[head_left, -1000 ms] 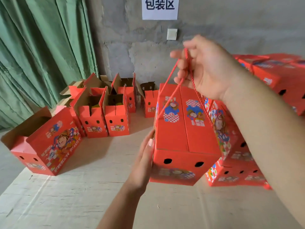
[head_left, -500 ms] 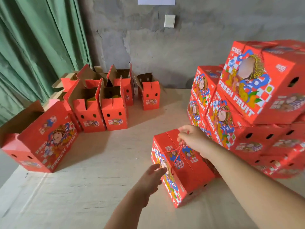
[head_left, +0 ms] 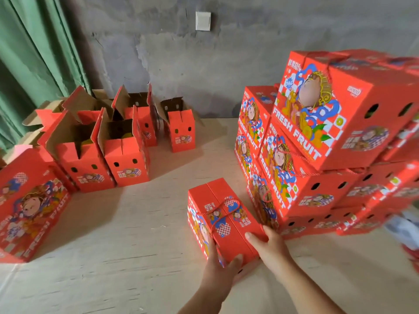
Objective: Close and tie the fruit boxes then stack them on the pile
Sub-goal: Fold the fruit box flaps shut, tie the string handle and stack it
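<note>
Change: half a second ago the right hand pinched the cord on top of the tied box and the left hand only reached toward it; now both hands have dropped to the box's near end, and the cord lies loose.
Tied box: stands on the pale wooden bench, just in front of the pile and apart from it, lid flaps shut along a centre seam.
Left grip: thumb lies on the top edge at the near left corner, fingers wrapped round the end face below (partly hidden), so it holds the box.
Right grip: thumb rests on the top near the right corner, the fingers curl down the far side; it grips the box too.
Cord: red twisted rope, crossing the lid and running down the left side.
Box material: glossy red cardboard, rectangular, printed with a cartoon face, blue swirls and checks; round holes punched in the end faces.
Pile: closed boxes stacked in steps, sides reading FRESH FRUIT.
Open boxes: a cluster at the back left, flaps up, showing raw brown corrugated insides.
Surroundings: rough grey plaster wall, pleated green curtain at left.
</note>
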### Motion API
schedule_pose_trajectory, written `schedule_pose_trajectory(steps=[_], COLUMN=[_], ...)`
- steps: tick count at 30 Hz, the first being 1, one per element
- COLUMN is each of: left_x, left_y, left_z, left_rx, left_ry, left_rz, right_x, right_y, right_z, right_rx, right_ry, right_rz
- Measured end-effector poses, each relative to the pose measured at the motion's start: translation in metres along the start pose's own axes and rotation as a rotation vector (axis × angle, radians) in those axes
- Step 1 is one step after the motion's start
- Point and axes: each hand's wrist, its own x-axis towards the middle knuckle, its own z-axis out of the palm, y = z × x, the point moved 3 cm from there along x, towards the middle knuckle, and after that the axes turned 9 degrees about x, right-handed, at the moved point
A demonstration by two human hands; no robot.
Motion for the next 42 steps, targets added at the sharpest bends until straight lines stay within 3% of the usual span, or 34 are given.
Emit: schedule_pose_trajectory(steps=[7,10,13,16,19,23,26,31,36,42], left_x=[0.039,0.046,0.045,0.040,0.043,0.057,0.063,0.068,0.080,0.092], left_y=[0.023,0.039,0.085,0.154,0.214,0.264,0.279,0.280,0.278,0.287], left_z=[-0.013,-0.002,0.025,0.069,0.114,0.156,0.174,0.189,0.182,0.178], left_rx=[0.223,0.450,0.557,0.360,0.456,0.512,0.465,0.404,0.372,0.329], left_ry=[0.102,0.242,0.318,0.055,-0.144,-0.299,-0.299,-0.185,-0.103,-0.169], left_rz=[0.060,0.054,0.361,0.579,0.727,0.718,0.725,0.814,0.977,0.985], right_x=[0.002,-0.004,-0.023,-0.033,-0.021,0.011,0.027,0.044,0.045,0.053], right_y=[-0.018,-0.050,-0.099,-0.137,-0.164,-0.192,-0.205,-0.212,-0.211,-0.217], right_z=[0.000,-0.022,-0.064,-0.115,-0.164,-0.219,-0.241,-0.239,-0.215,-0.213], right_rx=[-0.093,-0.057,0.047,0.137,0.251,0.279,0.340,0.545,0.669,0.628], right_ry=[-0.120,0.062,0.355,0.649,0.788,0.683,0.631,0.493,0.499,0.520], right_rz=[-0.017,-0.224,-0.639,-0.883,-0.835,-0.610,-0.568,-0.596,-0.697,-0.767])
